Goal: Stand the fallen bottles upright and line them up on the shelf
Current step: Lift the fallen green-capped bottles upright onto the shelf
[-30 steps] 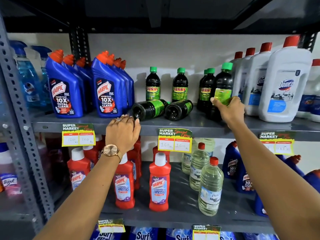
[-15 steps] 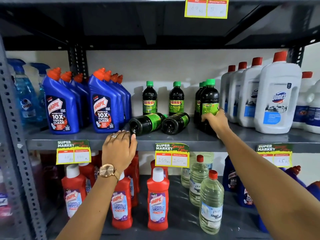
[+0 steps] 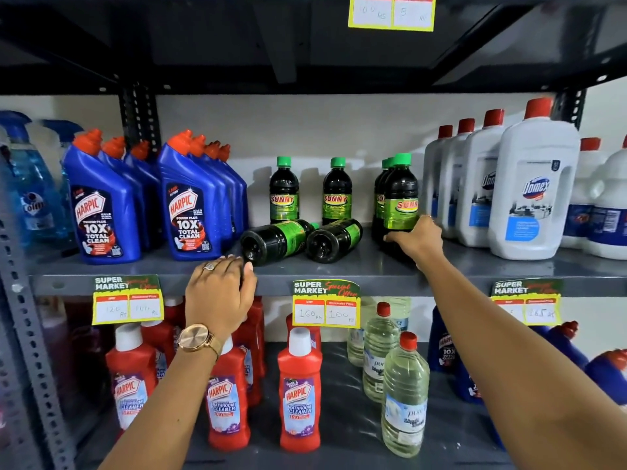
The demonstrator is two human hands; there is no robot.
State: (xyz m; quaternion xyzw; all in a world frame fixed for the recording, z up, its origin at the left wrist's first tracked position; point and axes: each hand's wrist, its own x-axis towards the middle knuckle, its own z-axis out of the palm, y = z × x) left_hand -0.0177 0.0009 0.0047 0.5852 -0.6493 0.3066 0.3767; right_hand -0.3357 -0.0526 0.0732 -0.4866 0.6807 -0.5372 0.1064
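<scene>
Two dark Sunny bottles lie on their sides on the grey shelf (image 3: 356,271), bases toward me: the left fallen bottle (image 3: 274,240) and the right fallen bottle (image 3: 334,239). Behind them stand two upright Sunny bottles (image 3: 284,191) (image 3: 337,191). At the right, my right hand (image 3: 415,237) grips the base of an upright Sunny bottle (image 3: 400,195) at the front of a short row. My left hand (image 3: 220,293) rests on the shelf's front edge, fingers curled over it, fingertips close to the left fallen bottle's base.
Blue Harpic bottles (image 3: 190,205) stand left of the Sunny group, white Domex jugs (image 3: 532,195) to the right. Blue spray bottles (image 3: 30,195) sit far left. Below are red Harpic cleaners (image 3: 300,391) and clear bottles (image 3: 405,398). Price tags (image 3: 325,305) hang on the shelf edge.
My right hand slid down the upright bottle from its label to its base, and that bottle now stands straight in its row. My left hand stayed on the shelf edge.
</scene>
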